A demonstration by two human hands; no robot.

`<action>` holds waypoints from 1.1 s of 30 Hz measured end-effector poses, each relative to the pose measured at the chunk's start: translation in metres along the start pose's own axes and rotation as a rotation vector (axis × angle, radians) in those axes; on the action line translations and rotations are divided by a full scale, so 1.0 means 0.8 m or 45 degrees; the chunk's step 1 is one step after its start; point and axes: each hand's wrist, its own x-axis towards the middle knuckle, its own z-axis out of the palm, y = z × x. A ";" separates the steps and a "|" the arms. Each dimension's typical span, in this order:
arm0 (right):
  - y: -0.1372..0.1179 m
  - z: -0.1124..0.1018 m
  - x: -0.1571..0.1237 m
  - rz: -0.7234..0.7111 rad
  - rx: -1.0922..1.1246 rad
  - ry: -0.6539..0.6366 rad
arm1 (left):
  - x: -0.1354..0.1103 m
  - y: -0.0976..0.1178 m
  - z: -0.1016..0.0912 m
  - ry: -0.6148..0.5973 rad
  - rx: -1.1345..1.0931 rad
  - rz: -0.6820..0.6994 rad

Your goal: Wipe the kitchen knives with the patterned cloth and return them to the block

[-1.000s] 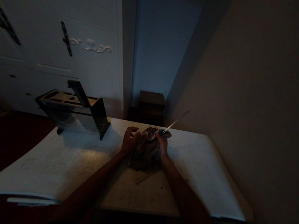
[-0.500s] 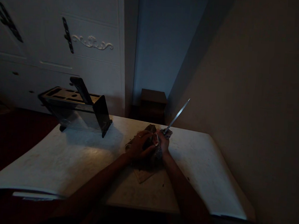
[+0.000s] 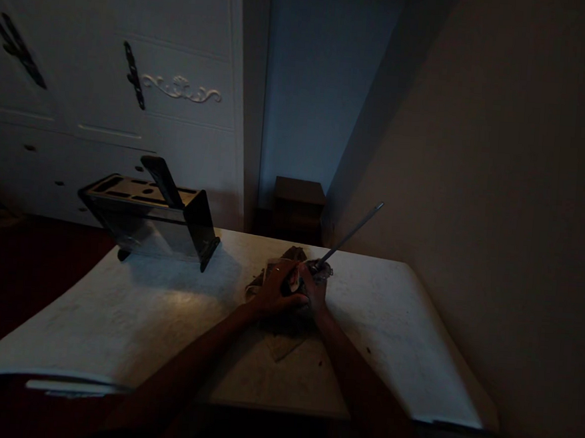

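Observation:
The room is very dim. My right hand (image 3: 313, 291) grips the handle of a long thin steel rod (image 3: 352, 233) that points up and to the right. My left hand (image 3: 276, 291) is closed over a dark patterned cloth (image 3: 285, 322) bunched around the rod's handle, touching my right hand. The cloth lies on the pale table (image 3: 165, 317) near its far edge. Whether the rod is a knife or a sharpening steel I cannot make out.
A black knife block (image 3: 152, 216) with one dark handle sticking out stands at the table's far left. White cabinet doors (image 3: 131, 87) fill the left background. A small dark box (image 3: 297, 203) sits on the floor behind the table, and a wall rises close on the right.
My left hand moved from beside the cloth onto it and closed against my right hand. The rod tipped up steeply, then lowered a little toward the right.

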 end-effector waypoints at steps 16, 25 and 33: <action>0.010 -0.006 0.003 0.017 -0.023 0.075 | 0.012 -0.006 -0.023 0.028 0.277 0.165; 0.023 -0.013 0.009 0.112 0.100 0.092 | 0.008 -0.007 -0.020 0.099 0.239 -0.155; 0.025 -0.009 0.009 0.167 0.217 -0.004 | 0.007 -0.008 -0.016 0.047 0.120 -0.145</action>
